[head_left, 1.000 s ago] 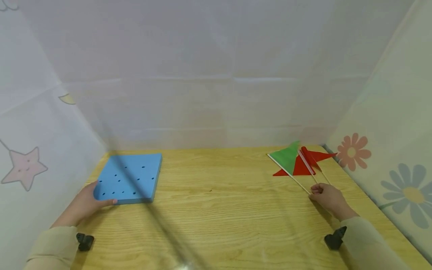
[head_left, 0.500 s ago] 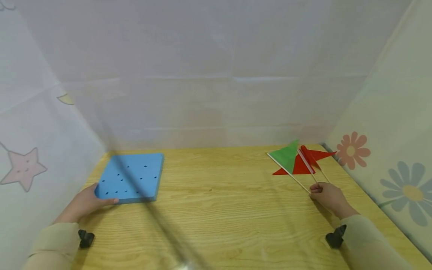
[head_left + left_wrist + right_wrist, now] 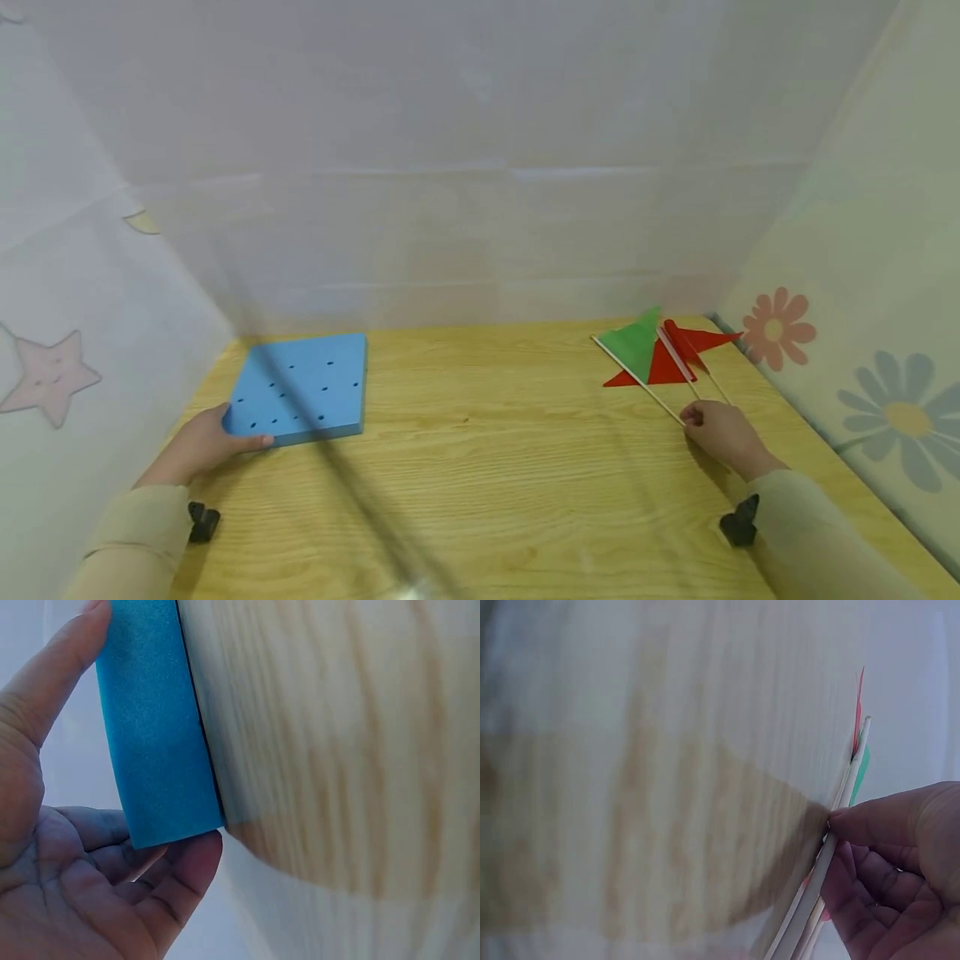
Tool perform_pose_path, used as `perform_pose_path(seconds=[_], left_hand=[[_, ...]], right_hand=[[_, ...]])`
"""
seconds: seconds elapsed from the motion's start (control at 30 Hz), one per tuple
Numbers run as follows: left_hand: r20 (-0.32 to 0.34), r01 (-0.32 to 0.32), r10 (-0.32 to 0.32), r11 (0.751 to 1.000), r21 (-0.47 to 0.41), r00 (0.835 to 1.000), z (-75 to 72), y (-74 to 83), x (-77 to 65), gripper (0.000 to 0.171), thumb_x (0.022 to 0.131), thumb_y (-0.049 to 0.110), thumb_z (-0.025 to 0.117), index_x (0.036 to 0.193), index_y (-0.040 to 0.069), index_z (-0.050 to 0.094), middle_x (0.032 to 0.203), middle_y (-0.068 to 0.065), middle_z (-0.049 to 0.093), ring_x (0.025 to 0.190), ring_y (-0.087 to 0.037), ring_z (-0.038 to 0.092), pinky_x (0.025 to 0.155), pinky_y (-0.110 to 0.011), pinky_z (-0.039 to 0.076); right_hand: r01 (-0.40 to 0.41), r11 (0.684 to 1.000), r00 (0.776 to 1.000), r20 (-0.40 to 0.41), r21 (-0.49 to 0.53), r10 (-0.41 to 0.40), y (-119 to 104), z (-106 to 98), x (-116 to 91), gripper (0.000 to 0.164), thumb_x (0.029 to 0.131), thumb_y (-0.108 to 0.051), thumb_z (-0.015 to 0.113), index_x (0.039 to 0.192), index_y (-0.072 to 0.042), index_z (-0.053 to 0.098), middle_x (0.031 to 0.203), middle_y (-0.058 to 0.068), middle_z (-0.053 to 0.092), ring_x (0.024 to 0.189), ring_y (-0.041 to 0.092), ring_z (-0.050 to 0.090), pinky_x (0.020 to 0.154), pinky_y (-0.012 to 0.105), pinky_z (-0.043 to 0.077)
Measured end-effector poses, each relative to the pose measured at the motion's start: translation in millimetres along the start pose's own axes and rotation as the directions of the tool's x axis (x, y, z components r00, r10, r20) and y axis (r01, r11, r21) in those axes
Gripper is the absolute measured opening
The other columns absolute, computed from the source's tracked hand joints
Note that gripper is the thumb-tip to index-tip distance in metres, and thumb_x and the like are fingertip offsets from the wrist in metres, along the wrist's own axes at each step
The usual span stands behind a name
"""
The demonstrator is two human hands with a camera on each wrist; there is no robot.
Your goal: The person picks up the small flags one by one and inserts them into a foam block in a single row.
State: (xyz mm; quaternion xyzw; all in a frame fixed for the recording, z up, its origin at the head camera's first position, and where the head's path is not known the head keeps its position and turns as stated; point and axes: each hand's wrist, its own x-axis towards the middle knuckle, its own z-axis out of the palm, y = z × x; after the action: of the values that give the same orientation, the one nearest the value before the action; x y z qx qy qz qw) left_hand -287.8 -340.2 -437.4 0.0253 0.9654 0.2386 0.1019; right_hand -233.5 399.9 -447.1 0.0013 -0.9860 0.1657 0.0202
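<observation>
At the table's left, a flat square blue foam board (image 3: 341, 379) with small holes in its top lies on the wood. My left hand (image 3: 202, 446) grips its near left corner, thumb along the front edge and fingers at the left side; the left wrist view shows the thumb and fingers (image 3: 187, 870) around the blue block. On the right, my right hand (image 3: 727, 433) pinches the lower end of the green pennant flag's (image 3: 633, 346) thin stick. Red pennant flags (image 3: 705, 340) lie beside and under it, their sticks running behind the hand.
The wooden table (image 3: 480, 475) stretches between both hands. Pale cloth walls enclose it at the back and sides, the right one printed with a red flower (image 3: 776, 329). A blurred dark streak crosses the head view over the board.
The blue board has shifted slightly right and turned a little counterclockwise, with my left hand moving along. My right hand and the flags stay nearly where they were; the head view has drifted slightly.
</observation>
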Motion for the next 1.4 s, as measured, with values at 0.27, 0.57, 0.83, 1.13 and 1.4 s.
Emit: perform_pose_path(seconds=[0.27,0.57,0.83,1.13,1.4], left_hand=[[-0.027,-0.078,0.079,0.997,0.027,0.997,3.9,12.5,4.2,0.116,0.086,0.054,0.081,0.14,-0.034,0.027,0.14,-0.053,0.035,0.127,-0.068,0.038,0.102,-0.071,0.038],[-0.041,-0.158,0.158,0.987,-0.004,0.987,19.1,40.7,5.6,0.106,0.083,0.046,0.086,0.138,-0.03,0.037,0.135,-0.048,0.048,0.123,-0.062,0.05,0.099,-0.067,0.045],[-0.061,-0.228,0.226,0.973,-0.025,0.972,32.1,64.4,4.6,0.085,0.079,0.04,0.089,0.13,-0.019,0.056,0.117,-0.035,0.066,0.105,-0.048,0.065,0.09,-0.06,0.052],[-0.045,-0.195,0.193,0.979,-0.05,0.98,40.0,75.7,3.0,0.085,0.076,0.042,0.091,0.128,-0.017,0.057,0.118,-0.032,0.066,0.106,-0.044,0.065,0.09,-0.059,0.053],[-0.002,-0.146,0.146,0.989,-0.041,0.989,42.7,80.3,4.9,0.112,0.081,0.046,0.087,0.144,-0.028,0.031,0.144,-0.047,0.039,0.131,-0.062,0.042,0.103,-0.067,0.042]], right_hand=[[0.02,0.996,1.0,0.008,-0.087,-0.019,5,1,1,0.015,0.089,0.0,0.063,0.098,0.011,0.068,0.085,0.014,0.068,0.076,0.028,0.061,0.077,0.056,0.055],[0.051,0.991,0.998,-0.021,-0.126,-0.054,-4,-1,-3,0.012,0.09,0.004,0.064,0.097,0.013,0.069,0.087,0.02,0.07,0.079,0.035,0.066,0.077,0.058,0.056],[0.083,0.979,0.996,-0.005,-0.187,-0.085,-16,-8,-4,0.014,0.091,0.005,0.058,0.097,0.011,0.069,0.087,0.021,0.071,0.081,0.042,0.068,0.077,0.059,0.055],[0.011,0.997,1.0,-0.007,0.071,-0.01,-18,-9,-7,0.026,0.099,-0.004,0.061,0.113,0.017,0.066,0.102,0.027,0.07,0.093,0.042,0.067,0.08,0.055,0.057],[-0.062,0.944,0.998,0.008,0.323,0.063,-23,-15,-10,0.036,0.107,-0.007,0.055,0.131,0.019,0.055,0.119,0.033,0.064,0.104,0.045,0.065,0.082,0.05,0.058]])
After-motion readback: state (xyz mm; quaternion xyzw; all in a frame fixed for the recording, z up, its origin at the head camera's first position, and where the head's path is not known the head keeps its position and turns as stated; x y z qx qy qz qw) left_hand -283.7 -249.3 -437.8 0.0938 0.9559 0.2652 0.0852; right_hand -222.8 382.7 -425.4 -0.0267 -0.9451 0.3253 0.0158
